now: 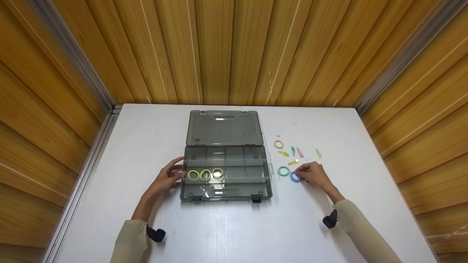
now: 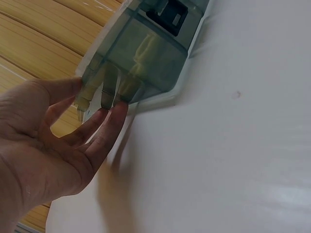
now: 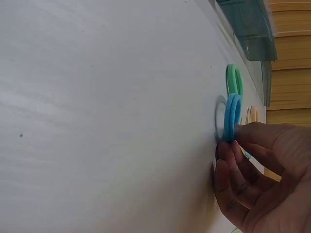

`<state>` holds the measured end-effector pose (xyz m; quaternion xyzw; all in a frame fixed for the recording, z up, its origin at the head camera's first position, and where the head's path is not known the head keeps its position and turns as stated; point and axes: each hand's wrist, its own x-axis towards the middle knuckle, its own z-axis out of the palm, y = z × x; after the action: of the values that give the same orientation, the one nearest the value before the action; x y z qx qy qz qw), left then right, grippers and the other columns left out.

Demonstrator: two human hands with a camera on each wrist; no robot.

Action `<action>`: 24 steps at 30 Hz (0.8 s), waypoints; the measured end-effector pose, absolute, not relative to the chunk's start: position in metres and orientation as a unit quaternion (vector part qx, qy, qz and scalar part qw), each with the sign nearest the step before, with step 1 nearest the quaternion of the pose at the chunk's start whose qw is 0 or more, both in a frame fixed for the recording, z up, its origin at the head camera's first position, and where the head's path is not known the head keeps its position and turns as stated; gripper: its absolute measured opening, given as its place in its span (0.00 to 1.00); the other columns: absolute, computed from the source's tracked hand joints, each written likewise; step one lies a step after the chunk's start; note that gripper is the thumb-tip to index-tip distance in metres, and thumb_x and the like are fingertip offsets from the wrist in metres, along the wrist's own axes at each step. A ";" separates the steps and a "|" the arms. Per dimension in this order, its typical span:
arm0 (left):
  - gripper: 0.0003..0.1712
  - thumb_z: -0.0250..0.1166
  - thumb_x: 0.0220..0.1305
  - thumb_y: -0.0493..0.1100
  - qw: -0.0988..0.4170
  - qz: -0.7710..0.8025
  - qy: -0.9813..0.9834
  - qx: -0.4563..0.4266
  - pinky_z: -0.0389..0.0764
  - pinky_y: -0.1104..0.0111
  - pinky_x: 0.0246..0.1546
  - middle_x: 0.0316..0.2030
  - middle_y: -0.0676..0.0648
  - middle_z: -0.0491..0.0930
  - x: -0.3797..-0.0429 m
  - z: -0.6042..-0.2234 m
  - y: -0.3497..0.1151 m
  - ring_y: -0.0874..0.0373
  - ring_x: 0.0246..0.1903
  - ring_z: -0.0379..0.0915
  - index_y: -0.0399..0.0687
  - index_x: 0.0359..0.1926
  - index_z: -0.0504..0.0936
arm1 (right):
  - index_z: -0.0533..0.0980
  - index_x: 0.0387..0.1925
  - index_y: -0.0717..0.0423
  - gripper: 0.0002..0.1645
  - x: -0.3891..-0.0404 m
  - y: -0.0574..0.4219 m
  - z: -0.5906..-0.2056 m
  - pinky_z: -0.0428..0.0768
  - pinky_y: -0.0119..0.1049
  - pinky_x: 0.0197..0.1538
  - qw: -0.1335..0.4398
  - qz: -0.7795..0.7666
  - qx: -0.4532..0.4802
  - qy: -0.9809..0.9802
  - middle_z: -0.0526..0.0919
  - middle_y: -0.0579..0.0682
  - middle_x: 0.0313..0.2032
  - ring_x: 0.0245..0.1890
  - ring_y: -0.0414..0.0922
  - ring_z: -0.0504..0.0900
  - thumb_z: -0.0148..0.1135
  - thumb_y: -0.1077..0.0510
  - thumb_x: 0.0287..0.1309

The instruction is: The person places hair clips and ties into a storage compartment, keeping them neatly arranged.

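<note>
Head view: where is the blue ring [image 1: 292, 177]?

— Right of centre in the lower half of the frame, pinched between the thumb and fingers of the right hand [image 1: 313, 174]; the green ring [image 1: 279, 171] rests just left of it on the white surface [image 1: 219, 233].

And the left hand [image 1: 169, 178]?

— Left of centre, fingers loosely spread, their tips touching the left end of the open grey case [image 1: 239, 191].

What does the case contain?

— Three yellowish rings [image 1: 193, 171], left in the middle row. Hair clips [image 1: 293, 162] and a peach ring [image 1: 275, 144] lie right of the case, above the green ring.
</note>
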<state>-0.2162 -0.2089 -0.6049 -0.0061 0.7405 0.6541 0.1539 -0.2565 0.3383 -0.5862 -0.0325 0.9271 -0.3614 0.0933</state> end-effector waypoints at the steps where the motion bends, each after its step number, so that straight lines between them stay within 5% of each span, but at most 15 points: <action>1: 0.37 0.60 0.74 0.37 0.154 0.653 0.741 -0.006 0.83 0.57 0.52 0.70 0.32 0.65 -0.216 -0.605 -0.209 0.44 0.60 0.73 0.55 0.79 0.59 | 0.86 0.41 0.67 0.09 -0.256 0.339 -0.586 0.76 0.27 0.28 0.090 -0.362 -0.036 0.927 0.89 0.60 0.35 0.27 0.41 0.83 0.68 0.63 0.63; 18: 0.37 0.60 0.75 0.37 0.153 0.645 0.748 -0.001 0.82 0.56 0.52 0.71 0.32 0.64 -0.216 -0.605 -0.209 0.41 0.62 0.72 0.54 0.79 0.58 | 0.84 0.42 0.72 0.11 -0.257 0.296 -0.548 0.84 0.32 0.27 0.025 -0.458 -0.095 0.883 0.88 0.70 0.36 0.28 0.52 0.89 0.68 0.64 0.64; 24: 0.37 0.60 0.74 0.37 0.154 0.641 0.752 -0.005 0.83 0.59 0.49 0.71 0.32 0.65 -0.215 -0.603 -0.208 0.41 0.61 0.73 0.54 0.79 0.58 | 0.84 0.44 0.71 0.13 -0.260 0.271 -0.540 0.85 0.30 0.29 0.039 -0.510 -0.104 0.853 0.88 0.70 0.38 0.27 0.43 0.88 0.69 0.63 0.64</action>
<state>-0.2149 -0.2081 -0.6031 -0.0053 0.7516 0.6415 0.1535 -0.2599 0.2711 -0.5401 -0.1041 0.8531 -0.5099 0.0386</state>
